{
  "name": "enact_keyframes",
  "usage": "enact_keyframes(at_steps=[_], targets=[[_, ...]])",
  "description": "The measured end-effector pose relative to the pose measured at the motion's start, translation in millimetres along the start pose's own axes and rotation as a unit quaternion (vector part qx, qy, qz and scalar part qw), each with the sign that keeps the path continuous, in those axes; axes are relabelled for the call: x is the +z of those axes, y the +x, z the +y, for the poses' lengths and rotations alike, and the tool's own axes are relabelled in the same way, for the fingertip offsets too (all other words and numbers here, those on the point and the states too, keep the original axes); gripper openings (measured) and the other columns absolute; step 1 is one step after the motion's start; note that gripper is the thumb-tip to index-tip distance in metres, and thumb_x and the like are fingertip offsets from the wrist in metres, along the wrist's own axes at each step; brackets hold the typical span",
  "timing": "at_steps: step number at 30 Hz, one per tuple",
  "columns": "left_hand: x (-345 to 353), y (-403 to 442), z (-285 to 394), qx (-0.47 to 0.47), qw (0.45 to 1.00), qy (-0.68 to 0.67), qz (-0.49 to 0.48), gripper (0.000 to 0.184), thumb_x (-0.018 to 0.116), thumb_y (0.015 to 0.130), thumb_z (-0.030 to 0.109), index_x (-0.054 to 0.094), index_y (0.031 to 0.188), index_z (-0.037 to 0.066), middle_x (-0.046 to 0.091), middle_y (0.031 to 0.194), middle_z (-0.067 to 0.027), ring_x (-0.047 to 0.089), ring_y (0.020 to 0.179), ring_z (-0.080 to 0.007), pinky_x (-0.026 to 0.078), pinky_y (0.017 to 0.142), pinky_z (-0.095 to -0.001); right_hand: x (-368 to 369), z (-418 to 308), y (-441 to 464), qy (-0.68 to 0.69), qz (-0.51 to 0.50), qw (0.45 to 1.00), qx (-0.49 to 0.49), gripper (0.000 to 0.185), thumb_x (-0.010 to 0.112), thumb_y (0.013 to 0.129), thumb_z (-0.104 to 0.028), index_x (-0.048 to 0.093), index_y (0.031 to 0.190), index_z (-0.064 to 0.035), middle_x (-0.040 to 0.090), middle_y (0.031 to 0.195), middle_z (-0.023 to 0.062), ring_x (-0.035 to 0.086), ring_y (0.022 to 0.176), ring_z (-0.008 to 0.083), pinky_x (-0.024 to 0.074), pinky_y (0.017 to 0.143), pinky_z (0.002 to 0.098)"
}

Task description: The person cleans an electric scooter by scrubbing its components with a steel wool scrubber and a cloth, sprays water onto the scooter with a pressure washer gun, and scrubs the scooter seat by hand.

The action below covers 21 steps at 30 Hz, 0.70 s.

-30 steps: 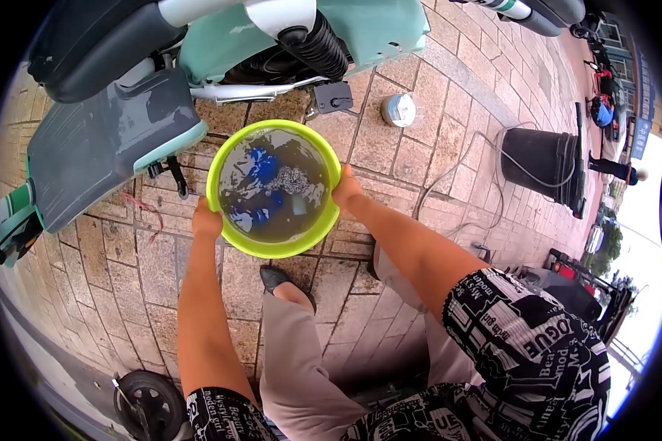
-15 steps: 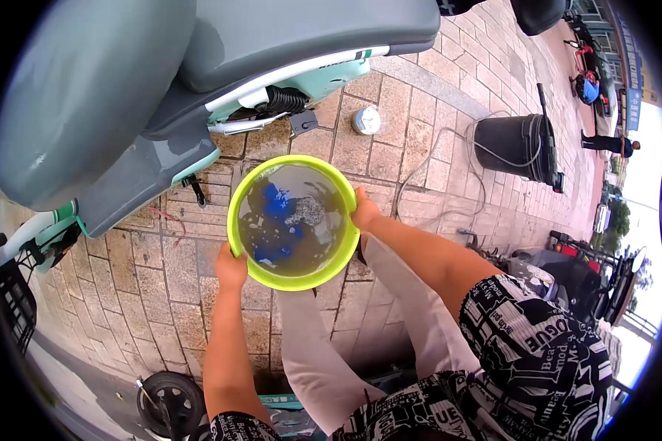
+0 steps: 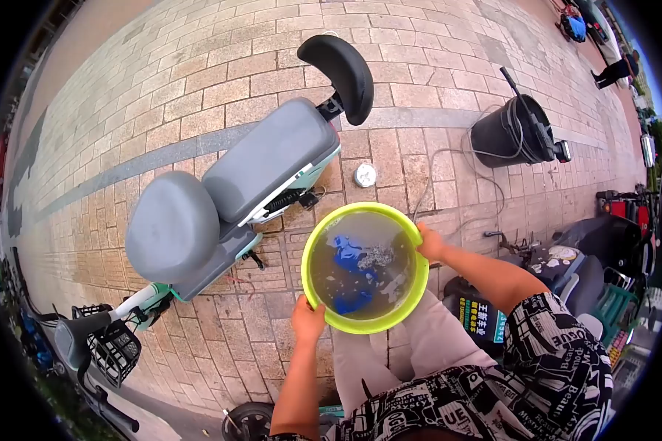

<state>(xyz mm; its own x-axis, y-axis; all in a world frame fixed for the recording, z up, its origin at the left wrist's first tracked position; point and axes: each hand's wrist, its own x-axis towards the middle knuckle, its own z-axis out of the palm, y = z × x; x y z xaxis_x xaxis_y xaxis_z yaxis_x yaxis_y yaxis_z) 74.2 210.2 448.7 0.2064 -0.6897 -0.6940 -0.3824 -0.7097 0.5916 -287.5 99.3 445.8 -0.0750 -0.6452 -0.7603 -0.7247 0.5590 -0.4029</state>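
Observation:
A round yellow-green basin (image 3: pixel 424 283) is held in front of my legs, full of murky grey water with some foam. Something blue (image 3: pixel 348 252), perhaps a cloth, lies in the water; its kind is unclear. My left hand (image 3: pixel 308 317) grips the rim at the lower left, thumb over the edge. On the right side of the rim, my right hand (image 3: pixel 431 243) is closed around the edge. The fingers under the basin are hidden in both cases.
A grey and mint electric scooter (image 3: pixel 261 169) stands ahead to the left. A small round tin (image 3: pixel 365 174) sits on the paving. To the right are a black bucket (image 3: pixel 502 136) with a hose and parked scooters (image 3: pixel 566 257). A person (image 3: pixel 616 70) stands far off.
My view has pulled up and back, so the whole scooter now shows. The basin, still in both hands, appears farther right and lower in view.

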Motion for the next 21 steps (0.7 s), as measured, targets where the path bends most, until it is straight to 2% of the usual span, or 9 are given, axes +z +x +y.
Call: enact_keyframes(at_steps=[5, 7, 10, 13, 14, 16, 18, 19, 21], targets=[[29.6, -19.0, 102.8, 0.001, 1.000, -0.001, -0.008, 0.022, 0.065, 0.078, 0.007, 0.059, 0.099, 0.004, 0.066, 0.083, -0.0102, 0.065, 0.075, -0.0218, 0.050, 0.068, -0.0336, -100.3, 1.1, -23.8, 0.047, -0.007, 0.999, 0.015, 0.035, 0.058, 0.083, -0.011, 0.044, 0.115, -0.0111, 0.065, 0.091, 0.0194, 0.067, 0.075, 0.0344, 0.0538, 0.052, 0.0415], [46.9, -21.3, 136.0, 0.019, 0.999, -0.047, -0.015, 0.024, 0.064, 0.078, 0.006, 0.058, 0.101, 0.003, 0.066, 0.083, -0.0093, 0.065, 0.074, -0.0209, 0.050, 0.068, -0.0332, -132.6, 22.6, -21.7, 0.081, 0.038, 0.996, -0.015, 0.034, 0.057, 0.081, -0.007, 0.045, 0.113, -0.0103, 0.065, 0.091, 0.0194, 0.066, 0.079, 0.0344, 0.0540, 0.055, 0.0421], [72.0, -15.9, 187.9, 0.032, 0.999, -0.022, -0.033, 0.025, 0.063, 0.078, 0.005, 0.058, 0.103, 0.003, 0.065, 0.083, -0.0086, 0.065, 0.075, -0.0189, 0.050, 0.069, -0.0319, -202.2, 15.9, -42.8, 0.063, 0.068, 0.996, -0.001, 0.036, 0.058, 0.078, -0.003, 0.047, 0.112, -0.0095, 0.064, 0.093, 0.0216, 0.065, 0.085, 0.0364, 0.0530, 0.060, 0.0428], [97.6, -8.6, 245.9, 0.027, 0.994, -0.078, -0.070, 0.024, 0.061, 0.079, 0.004, 0.058, 0.103, 0.003, 0.065, 0.082, -0.0085, 0.065, 0.073, -0.0178, 0.050, 0.066, -0.0309, -244.1, 62.4, -28.2, 0.045, 0.097, 0.994, -0.023, 0.040, 0.060, 0.076, -0.003, 0.046, 0.113, -0.0090, 0.063, 0.095, 0.0229, 0.064, 0.086, 0.0385, 0.0518, 0.065, 0.0428], [105.7, -5.3, 259.4, 0.022, 0.994, -0.079, -0.071, 0.024, 0.061, 0.079, 0.004, 0.058, 0.103, 0.003, 0.065, 0.082, -0.0085, 0.065, 0.073, -0.0178, 0.050, 0.066, -0.0309, -260.2, 72.3, -24.5, 0.057, 0.112, 0.991, -0.041, 0.040, 0.060, 0.076, -0.002, 0.046, 0.113, -0.0088, 0.064, 0.093, 0.0217, 0.065, 0.082, 0.0369, 0.0525, 0.062, 0.0416], [122.0, 6.4, 291.4, 0.089, 0.990, -0.060, -0.093, 0.023, 0.060, 0.079, 0.003, 0.057, 0.102, 0.002, 0.065, 0.082, -0.0089, 0.064, 0.066, -0.0176, 0.050, 0.059, -0.0305, -295.9, 64.0, -25.3, 0.063, 0.128, 0.988, -0.059, 0.041, 0.061, 0.075, -0.002, 0.046, 0.113, -0.0087, 0.064, 0.090, 0.0205, 0.066, 0.079, 0.0354, 0.0532, 0.060, 0.0404], [133.9, 8.7, 327.1, 0.085, 0.987, -0.082, -0.112, 0.023, 0.060, 0.079, 0.003, 0.057, 0.101, 0.001, 0.065, 0.081, -0.0090, 0.063, 0.066, -0.0173, 0.050, 0.059, -0.0307, -336.6, 48.8, -42.1, 0.127, 0.128, 0.984, -0.011, 0.041, 0.062, 0.075, 0.000, 0.046, 0.112, -0.0087, 0.064, 0.086, 0.0165, 0.067, 0.074, 0.0294, 0.0533, 0.050, 0.0372], [137.8, 9.0, 347.3, 0.085, 0.983, -0.098, -0.127, 0.022, 0.059, 0.079, 0.003, 0.057, 0.101, 0.001, 0.064, 0.081, -0.0090, 0.063, 0.065, -0.0171, 0.050, 0.058, -0.0309, -352.1, 46.7, -43.9, 0.118, 0.127, 0.985, -0.008, 0.041, 0.062, 0.075, 0.000, 0.046, 0.112, -0.0087, 0.064, 0.086, 0.0165, 0.067, 0.074, 0.0294, 0.0533, 0.050, 0.0372], [145.8, 20.4, 377.3, 0.085, 0.981, -0.112, -0.136, 0.022, 0.060, 0.080, 0.005, 0.057, 0.101, 0.001, 0.064, 0.081, -0.0106, 0.064, 0.069, -0.0196, 0.050, 0.063, -0.0335, -389.4, 40.2, -39.5, 0.137, 0.122, 0.983, 0.011, 0.041, 0.061, 0.074, 0.003, 0.046, 0.111, -0.0091, 0.063, 0.084, 0.0136, 0.067, 0.071, 0.0240, 0.0515, 0.042, 0.0340]])
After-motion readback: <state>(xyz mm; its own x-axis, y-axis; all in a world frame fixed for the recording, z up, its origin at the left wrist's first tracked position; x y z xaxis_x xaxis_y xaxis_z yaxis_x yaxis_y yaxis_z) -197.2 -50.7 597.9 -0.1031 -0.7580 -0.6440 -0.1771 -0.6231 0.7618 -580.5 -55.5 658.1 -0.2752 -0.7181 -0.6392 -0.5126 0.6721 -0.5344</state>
